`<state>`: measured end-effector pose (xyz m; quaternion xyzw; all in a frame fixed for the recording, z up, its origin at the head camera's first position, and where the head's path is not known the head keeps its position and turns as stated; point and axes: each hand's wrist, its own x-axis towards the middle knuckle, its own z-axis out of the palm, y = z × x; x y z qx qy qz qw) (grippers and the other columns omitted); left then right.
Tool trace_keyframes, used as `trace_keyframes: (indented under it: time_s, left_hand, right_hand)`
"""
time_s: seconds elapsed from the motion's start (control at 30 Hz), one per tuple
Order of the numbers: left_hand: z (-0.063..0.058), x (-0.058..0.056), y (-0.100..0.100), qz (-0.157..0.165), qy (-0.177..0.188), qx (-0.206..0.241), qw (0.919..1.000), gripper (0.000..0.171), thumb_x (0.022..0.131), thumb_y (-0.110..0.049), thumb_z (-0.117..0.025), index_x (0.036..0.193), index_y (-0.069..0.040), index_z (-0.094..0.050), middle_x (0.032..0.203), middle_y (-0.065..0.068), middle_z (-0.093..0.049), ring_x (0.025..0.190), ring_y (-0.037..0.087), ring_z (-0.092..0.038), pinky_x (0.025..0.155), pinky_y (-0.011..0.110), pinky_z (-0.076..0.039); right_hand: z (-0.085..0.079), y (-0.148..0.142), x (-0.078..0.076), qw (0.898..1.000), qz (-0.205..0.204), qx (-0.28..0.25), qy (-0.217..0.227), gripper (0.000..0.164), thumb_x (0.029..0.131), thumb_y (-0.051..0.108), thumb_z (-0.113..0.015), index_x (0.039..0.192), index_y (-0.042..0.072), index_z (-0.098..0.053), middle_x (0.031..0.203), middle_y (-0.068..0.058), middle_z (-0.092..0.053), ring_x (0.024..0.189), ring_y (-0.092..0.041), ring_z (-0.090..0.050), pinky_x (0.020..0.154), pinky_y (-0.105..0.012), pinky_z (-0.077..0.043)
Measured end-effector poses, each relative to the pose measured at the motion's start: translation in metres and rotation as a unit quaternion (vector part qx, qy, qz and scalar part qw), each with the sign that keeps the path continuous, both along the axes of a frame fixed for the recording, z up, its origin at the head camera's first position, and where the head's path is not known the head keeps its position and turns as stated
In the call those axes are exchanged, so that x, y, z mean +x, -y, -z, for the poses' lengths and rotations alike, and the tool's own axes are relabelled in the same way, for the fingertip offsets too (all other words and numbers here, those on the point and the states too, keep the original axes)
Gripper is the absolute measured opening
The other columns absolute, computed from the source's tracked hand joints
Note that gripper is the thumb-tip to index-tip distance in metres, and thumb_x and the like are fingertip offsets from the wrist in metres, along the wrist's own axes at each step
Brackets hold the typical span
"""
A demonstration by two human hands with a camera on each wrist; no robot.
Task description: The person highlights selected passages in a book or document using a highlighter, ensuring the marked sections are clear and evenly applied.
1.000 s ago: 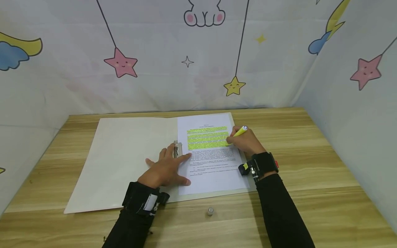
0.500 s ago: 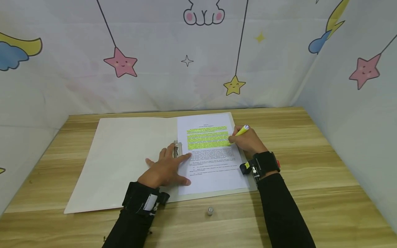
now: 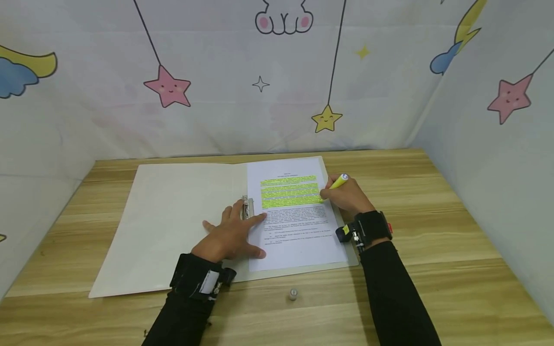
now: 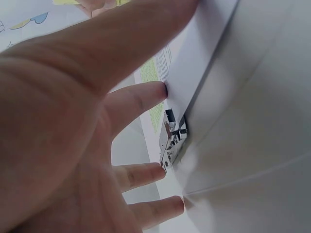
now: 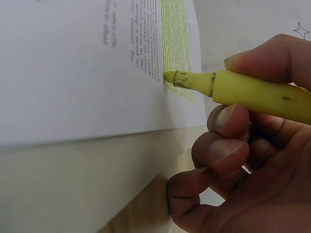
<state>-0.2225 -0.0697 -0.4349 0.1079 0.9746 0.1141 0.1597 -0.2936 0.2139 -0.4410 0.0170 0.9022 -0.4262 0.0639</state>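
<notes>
A printed sheet of paper (image 3: 298, 252) lies on the right half of an open white folder (image 3: 173, 216); its upper paragraph is marked in yellow. My right hand (image 3: 349, 196) pinches a yellow highlighter (image 5: 262, 94) between thumb and fingers. The highlighter's tip is at the right end of the lowest marked line. My left hand (image 3: 229, 235) is spread with straight fingers over the folder's spine, thumb and index fingertip on the sheet's left edge. The folder's metal clip (image 4: 172, 138) shows beside the left fingers in the left wrist view.
A small grey cap-like piece (image 3: 293, 294) stands on the wooden table (image 3: 433, 288) in front of the folder. A white cloth printed with stars (image 3: 207, 120) hangs behind the table and along both sides.
The right hand with the highlighter has shifted slightly right along the lowest marked line, mostly in the first half second. The left hand has stayed in place.
</notes>
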Motion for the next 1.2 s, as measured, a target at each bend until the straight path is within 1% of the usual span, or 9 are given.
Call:
trace_keyframes:
  time_s: [0.1,0.33,0.63,0.7,0.83,0.97,1.03,1.1,1.2]
  left_hand:
    - [0.001,-0.001,0.001,0.000,0.000,-0.002,1.0000,0.094,0.067,-0.049,-0.089,0.149,-0.037,-0.044,0.164,0.020,-0.009,0.146,0.047,-0.018,0.097,0.089,-0.013]
    - [0.000,0.000,0.001,0.002,-0.005,0.000,1.0000,0.094,0.067,-0.049,-0.089,0.149,-0.036,-0.044,0.164,0.021,-0.010,0.145,0.048,-0.019,0.096,0.090,-0.014]
    - [0.000,0.000,0.001,0.002,-0.002,0.001,1.0000,0.094,0.067,-0.049,-0.089,0.148,-0.037,-0.044,0.164,0.020,-0.009,0.145,0.048,-0.018,0.096,0.090,-0.013]
    - [-0.001,0.001,0.001,0.001,0.000,0.002,1.0000,0.094,0.066,-0.049,-0.089,0.148,-0.038,-0.044,0.164,0.020,-0.009,0.146,0.047,-0.018,0.097,0.090,-0.013]
    - [0.000,0.001,0.004,-0.001,0.001,0.002,1.0000,0.094,0.066,-0.049,-0.089,0.148,-0.038,-0.045,0.164,0.020,-0.009,0.146,0.047,-0.018,0.097,0.090,-0.013]
    - [0.001,0.001,0.005,-0.002,0.003,0.002,1.0000,0.093,0.067,-0.049,-0.089,0.148,-0.038,-0.044,0.164,0.020,-0.009,0.146,0.047,-0.018,0.097,0.090,-0.013]
    - [0.001,0.001,0.005,-0.003,0.005,0.003,1.0000,0.093,0.067,-0.049,-0.089,0.148,-0.038,-0.044,0.164,0.019,-0.009,0.146,0.046,-0.018,0.097,0.089,-0.013]
    - [0.001,0.000,0.004,-0.004,0.005,0.003,1.0000,0.092,0.068,-0.049,-0.089,0.148,-0.038,-0.045,0.164,0.019,-0.010,0.146,0.046,-0.019,0.098,0.089,-0.013]
    - [0.000,0.000,0.002,-0.003,0.006,0.004,1.0000,0.091,0.068,-0.049,-0.088,0.148,-0.039,-0.045,0.164,0.018,-0.010,0.146,0.046,-0.019,0.098,0.089,-0.013]
  right_hand:
    - [0.000,0.000,0.000,1.000,0.004,0.001,-0.003,0.015,0.085,0.012,-0.065,0.076,0.007,-0.053,0.084,-0.009,-0.051,0.068,-0.022,-0.046,0.054,-0.028,-0.032]
    - [-0.001,-0.002,0.000,1.000,0.007,0.014,-0.005,0.018,0.085,0.012,-0.064,0.074,0.008,-0.051,0.074,-0.006,-0.043,0.066,-0.023,-0.048,0.054,-0.029,-0.033]
    - [-0.001,-0.005,-0.002,1.000,-0.002,0.011,0.005,0.017,0.086,0.013,-0.064,0.076,0.007,-0.052,0.078,-0.008,-0.048,0.069,-0.025,-0.049,0.057,-0.030,-0.035]
    - [-0.001,-0.007,-0.001,1.000,-0.003,-0.010,0.012,0.016,0.086,0.013,-0.064,0.077,0.006,-0.052,0.077,-0.007,-0.047,0.069,-0.024,-0.049,0.059,-0.030,-0.035]
    - [-0.005,-0.005,0.000,0.995,0.017,-0.097,0.023,0.014,0.087,0.012,-0.066,0.080,0.006,-0.055,0.074,-0.005,-0.045,0.075,-0.025,-0.049,0.065,-0.033,-0.036]
    - [-0.016,0.017,0.005,0.987,0.035,-0.153,-0.022,0.012,0.088,0.013,-0.068,0.084,0.006,-0.059,0.083,-0.004,-0.052,0.085,-0.025,-0.050,0.073,-0.035,-0.037]
    - [-0.021,0.036,0.008,0.985,0.021,-0.162,-0.055,0.011,0.087,0.012,-0.068,0.085,0.005,-0.060,0.088,-0.005,-0.056,0.083,-0.024,-0.051,0.074,-0.035,-0.039]
    - [-0.020,0.056,0.011,0.983,-0.002,-0.170,-0.068,0.010,0.087,0.012,-0.069,0.087,0.007,-0.062,0.089,-0.005,-0.059,0.078,-0.021,-0.052,0.071,-0.032,-0.042]
    - [-0.011,0.081,0.013,0.979,-0.042,-0.193,-0.045,0.009,0.087,0.012,-0.072,0.088,0.009,-0.063,0.082,-0.002,-0.061,0.067,-0.016,-0.053,0.062,-0.026,-0.045]
